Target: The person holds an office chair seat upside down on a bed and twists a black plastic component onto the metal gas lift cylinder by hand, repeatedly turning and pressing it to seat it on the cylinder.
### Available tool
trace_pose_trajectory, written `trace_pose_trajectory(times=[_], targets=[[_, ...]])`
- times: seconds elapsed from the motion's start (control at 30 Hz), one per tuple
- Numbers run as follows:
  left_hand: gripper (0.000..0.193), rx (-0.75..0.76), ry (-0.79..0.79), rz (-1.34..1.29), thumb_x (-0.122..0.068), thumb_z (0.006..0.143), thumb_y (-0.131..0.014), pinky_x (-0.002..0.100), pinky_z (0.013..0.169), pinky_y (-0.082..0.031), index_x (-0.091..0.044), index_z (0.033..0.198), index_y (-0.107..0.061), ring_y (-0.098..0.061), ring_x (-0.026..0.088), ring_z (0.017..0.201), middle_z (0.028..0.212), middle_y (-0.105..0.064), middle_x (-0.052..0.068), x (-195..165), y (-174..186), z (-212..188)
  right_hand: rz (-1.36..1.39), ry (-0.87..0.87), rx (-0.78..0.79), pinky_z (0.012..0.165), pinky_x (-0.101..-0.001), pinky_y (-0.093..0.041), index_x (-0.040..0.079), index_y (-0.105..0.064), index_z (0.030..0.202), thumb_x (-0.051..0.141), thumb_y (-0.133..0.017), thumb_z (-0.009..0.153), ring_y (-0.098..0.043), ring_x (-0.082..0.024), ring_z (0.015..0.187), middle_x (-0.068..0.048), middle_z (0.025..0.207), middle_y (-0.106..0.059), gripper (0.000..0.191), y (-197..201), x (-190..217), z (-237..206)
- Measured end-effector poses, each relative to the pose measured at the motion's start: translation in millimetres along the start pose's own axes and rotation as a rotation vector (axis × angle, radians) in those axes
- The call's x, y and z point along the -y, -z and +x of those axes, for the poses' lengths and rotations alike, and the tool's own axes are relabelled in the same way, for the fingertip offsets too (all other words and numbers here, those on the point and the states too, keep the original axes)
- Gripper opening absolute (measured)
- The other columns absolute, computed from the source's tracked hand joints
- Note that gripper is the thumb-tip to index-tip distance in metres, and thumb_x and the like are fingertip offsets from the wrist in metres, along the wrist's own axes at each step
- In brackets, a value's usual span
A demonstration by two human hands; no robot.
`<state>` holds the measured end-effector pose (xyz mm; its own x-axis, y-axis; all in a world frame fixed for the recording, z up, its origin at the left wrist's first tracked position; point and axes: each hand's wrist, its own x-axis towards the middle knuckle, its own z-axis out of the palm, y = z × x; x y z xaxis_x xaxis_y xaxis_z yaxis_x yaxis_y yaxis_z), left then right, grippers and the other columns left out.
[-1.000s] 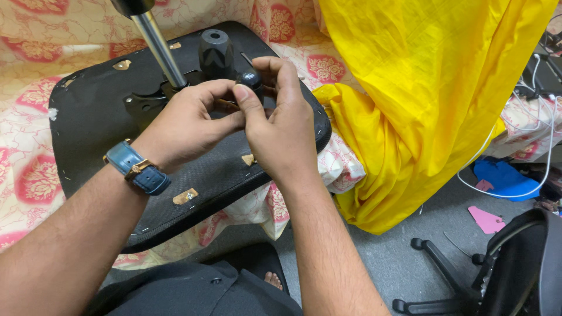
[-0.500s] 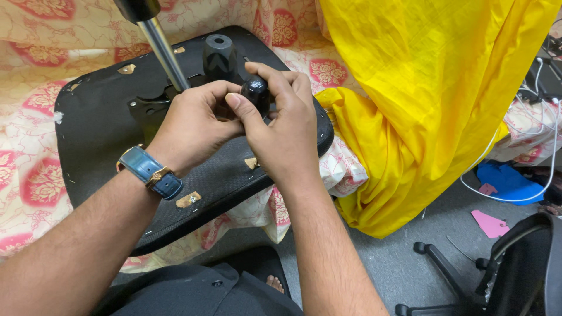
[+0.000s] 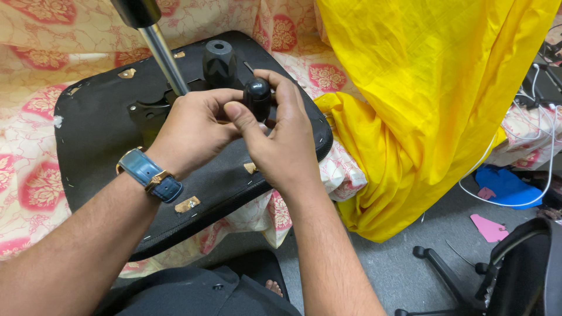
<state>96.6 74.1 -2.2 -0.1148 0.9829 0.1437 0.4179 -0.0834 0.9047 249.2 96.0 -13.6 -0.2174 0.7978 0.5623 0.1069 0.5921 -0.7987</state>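
Observation:
An upturned black chair seat [image 3: 99, 129] lies on a floral cloth, its metal gas-lift column [image 3: 164, 58] rising from the mechanism. A black round knob [image 3: 219, 63] stands at the seat's far side. My right hand [image 3: 281, 143] grips a small black lever handle [image 3: 257, 96] between thumb and fingers. My left hand [image 3: 193, 129], with a blue-strapped watch [image 3: 149, 175] on its wrist, presses against the same handle from the left, its fingertips hidden behind my right thumb.
A yellow cloth [image 3: 421, 93] hangs at the right down to the grey floor. A black wheeled chair base [image 3: 468, 281] lies at the lower right. White cables [image 3: 527, 158], a blue object [image 3: 506, 187] and pink paper scraps [image 3: 489, 228] sit on the floor.
Both hands have shifted slightly up and right on the lever handle. The handle's rounded black end now shows more clearly above my right thumb.

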Motion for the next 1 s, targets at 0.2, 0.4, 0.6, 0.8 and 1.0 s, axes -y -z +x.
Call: trace_pose_trajectory(times=[0.2, 0.4, 0.6, 0.8, 1.0], targets=[[0.034, 0.008, -0.023, -0.044, -0.011, 0.087, -0.076, 0.025, 0.082, -0.06, -0.004, 0.121, -0.071, -0.071, 0.007, 0.092, 0.103, -0.078, 0.004, -1, -2, 0, 0.064, -0.032, -0.037, 0.082, -0.0262, -0.063, 0.011, -0.067, 0.126, 0.022, -0.081, 0.089, -0.069, -0.014, 0.099, -0.009, 0.116, -0.059, 0.041, -1, -2, 3], [0.039, 0.259, -0.08, -0.299, -0.011, 0.096, -0.065, 0.024, 0.098, -0.054, -0.007, 0.134, -0.062, -0.067, 0.005, 0.11, 0.121, -0.073, 0.0, 5, 9, 5, 0.255, -0.001, -0.018, 0.099, -0.0286, -0.058, 0.009, -0.056, 0.14, 0.014, -0.068, 0.102, -0.072, -0.018, 0.116, -0.011, 0.126, -0.072, 0.04, 1, -13, 4], [0.033, 0.065, -0.104, -0.186, -0.006, 0.093, -0.071, 0.025, 0.09, -0.06, -0.003, 0.125, -0.067, -0.072, 0.008, 0.101, 0.111, -0.075, 0.003, 9, 5, 6, 0.013, -0.01, -0.009, 0.093, -0.0303, -0.057, 0.009, -0.055, 0.144, 0.021, -0.069, 0.103, -0.071, -0.02, 0.11, -0.011, 0.12, -0.07, 0.044, -1, -11, -1], [0.033, 0.001, -0.081, -0.084, -0.01, 0.091, -0.076, 0.025, 0.085, -0.06, -0.005, 0.123, -0.07, -0.07, 0.008, 0.095, 0.107, -0.076, 0.003, 7, 0, 3, -0.185, 0.128, -0.081, 0.089, -0.033, -0.055, 0.009, -0.064, 0.136, 0.022, -0.08, 0.096, -0.063, -0.023, 0.102, -0.009, 0.112, -0.059, 0.045, -3, -8, 3], [0.035, 0.238, -0.107, -0.262, -0.011, 0.098, -0.065, 0.027, 0.097, -0.054, -0.007, 0.133, -0.062, -0.066, 0.006, 0.11, 0.12, -0.072, -0.001, 5, 5, 3, 0.025, 0.062, -0.037, 0.095, -0.0315, -0.058, 0.009, -0.06, 0.139, 0.011, -0.068, 0.099, -0.073, -0.022, 0.107, -0.011, 0.124, -0.07, 0.041, -3, -9, 3]])
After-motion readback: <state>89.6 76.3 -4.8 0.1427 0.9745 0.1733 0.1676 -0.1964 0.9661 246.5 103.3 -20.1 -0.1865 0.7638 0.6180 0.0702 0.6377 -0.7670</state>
